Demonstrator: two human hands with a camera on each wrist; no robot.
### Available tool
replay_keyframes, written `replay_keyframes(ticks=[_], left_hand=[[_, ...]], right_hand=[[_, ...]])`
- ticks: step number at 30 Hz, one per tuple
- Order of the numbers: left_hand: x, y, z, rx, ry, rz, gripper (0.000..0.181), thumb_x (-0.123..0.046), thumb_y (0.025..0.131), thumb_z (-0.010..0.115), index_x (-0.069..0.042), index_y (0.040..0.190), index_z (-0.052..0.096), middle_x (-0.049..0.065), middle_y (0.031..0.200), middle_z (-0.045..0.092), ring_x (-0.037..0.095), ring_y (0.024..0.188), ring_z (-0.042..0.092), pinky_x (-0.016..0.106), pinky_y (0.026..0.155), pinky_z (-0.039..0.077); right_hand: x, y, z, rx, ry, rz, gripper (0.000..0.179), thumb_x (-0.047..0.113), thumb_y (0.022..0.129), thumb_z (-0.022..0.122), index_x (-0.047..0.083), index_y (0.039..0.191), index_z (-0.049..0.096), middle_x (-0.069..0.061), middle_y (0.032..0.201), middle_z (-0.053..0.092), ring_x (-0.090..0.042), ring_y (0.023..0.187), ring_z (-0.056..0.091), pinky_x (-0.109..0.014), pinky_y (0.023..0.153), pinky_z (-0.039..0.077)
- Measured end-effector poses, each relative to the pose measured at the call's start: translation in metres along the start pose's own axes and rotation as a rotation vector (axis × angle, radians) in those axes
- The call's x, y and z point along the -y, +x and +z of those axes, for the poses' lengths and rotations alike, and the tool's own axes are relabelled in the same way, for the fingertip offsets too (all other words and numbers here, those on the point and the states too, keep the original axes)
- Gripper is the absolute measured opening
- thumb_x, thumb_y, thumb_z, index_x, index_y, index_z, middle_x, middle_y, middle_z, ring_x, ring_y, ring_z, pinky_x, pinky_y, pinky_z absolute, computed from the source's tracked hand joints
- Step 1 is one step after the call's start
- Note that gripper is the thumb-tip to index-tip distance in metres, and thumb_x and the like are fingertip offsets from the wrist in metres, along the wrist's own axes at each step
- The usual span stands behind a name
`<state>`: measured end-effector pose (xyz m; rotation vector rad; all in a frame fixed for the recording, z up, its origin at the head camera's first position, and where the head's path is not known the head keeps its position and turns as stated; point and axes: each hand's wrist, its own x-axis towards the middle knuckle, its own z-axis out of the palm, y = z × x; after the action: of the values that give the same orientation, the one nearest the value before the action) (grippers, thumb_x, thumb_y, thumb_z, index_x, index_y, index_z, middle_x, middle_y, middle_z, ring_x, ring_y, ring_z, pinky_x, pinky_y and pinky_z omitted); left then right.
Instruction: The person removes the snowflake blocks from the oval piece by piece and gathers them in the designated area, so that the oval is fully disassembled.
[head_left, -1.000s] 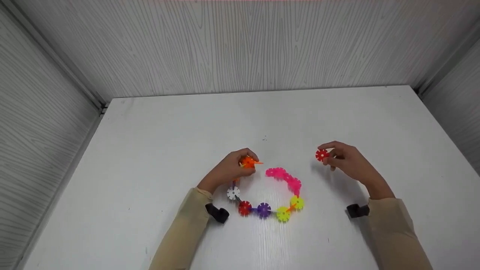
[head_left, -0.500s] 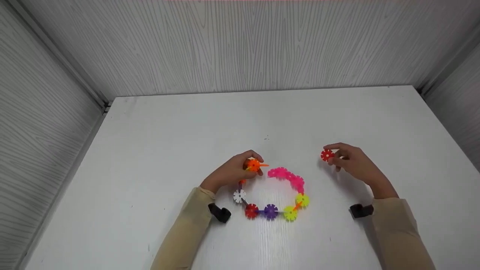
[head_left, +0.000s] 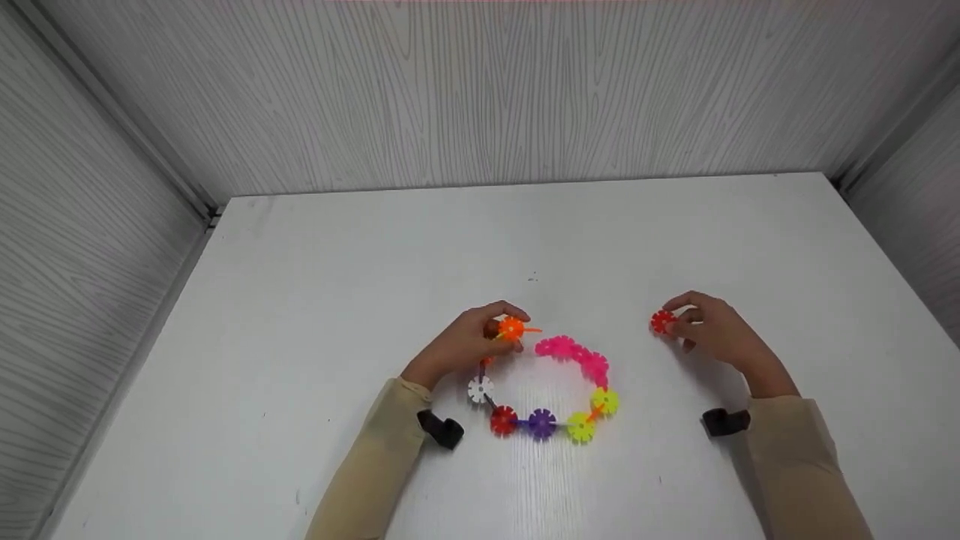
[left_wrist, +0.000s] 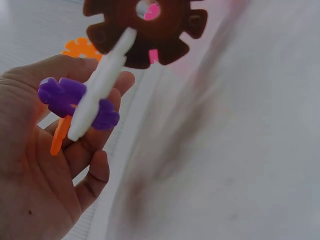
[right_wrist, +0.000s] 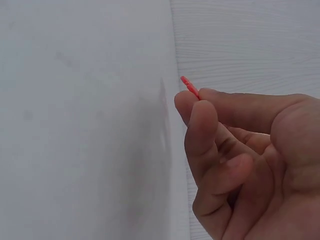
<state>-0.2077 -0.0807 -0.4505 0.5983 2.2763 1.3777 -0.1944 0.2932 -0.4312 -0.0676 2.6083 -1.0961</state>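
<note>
A chain of notched plastic snowflake discs lies in an open ring on the white table. Pink discs form its far right end, yellow discs, a purple disc and a red disc its near side. At the left, by a white disc, the chain rises to my left hand, which pinches it around an orange disc. In the left wrist view a brown disc looms closest. Apart from the ring, my right hand pinches a loose red snowflake disc between thumb and fingertips.
White table spreads around the ring, with a grey wood-grain panel behind it and panels at both sides. A black strap sits at the left cuff, another black strap at the right.
My right hand has shifted right and slightly nearer with the red disc, which is now tilted. My left hand and the chain have moved a little to the right.
</note>
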Motion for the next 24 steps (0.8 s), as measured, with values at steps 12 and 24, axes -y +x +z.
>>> replay_keyframes(ticks=[12, 24], left_hand=[[-0.0037, -0.0007, 0.0, -0.028, -0.049, -0.049, 0.043, -0.025, 0.088, 0.07, -0.02, 0.126, 0.051, 0.001, 0.072, 0.052, 0.013, 0.056, 0.036, 0.024, 0.055, 0.035], [-0.0041, -0.0011, 0.0027, -0.051, -0.071, -0.068, 0.031, -0.027, 0.087, 0.071, -0.03, 0.114, 0.056, 0.006, 0.088, 0.068, 0.016, 0.065, 0.052, 0.025, 0.059, 0.045]], right_hand=[[-0.0044, 0.003, 0.0006, 0.013, -0.026, 0.02, 0.03, 0.009, 0.095, 0.055, 0.003, 0.124, 0.053, -0.017, 0.098, 0.065, -0.019, 0.075, 0.059, -0.028, 0.067, 0.049], [-0.003, -0.0001, 0.0003, 0.028, -0.075, 0.041, 0.032, 0.011, 0.095, 0.052, 0.001, 0.125, 0.05, -0.015, 0.093, 0.061, -0.018, 0.074, 0.056, -0.028, 0.064, 0.047]])
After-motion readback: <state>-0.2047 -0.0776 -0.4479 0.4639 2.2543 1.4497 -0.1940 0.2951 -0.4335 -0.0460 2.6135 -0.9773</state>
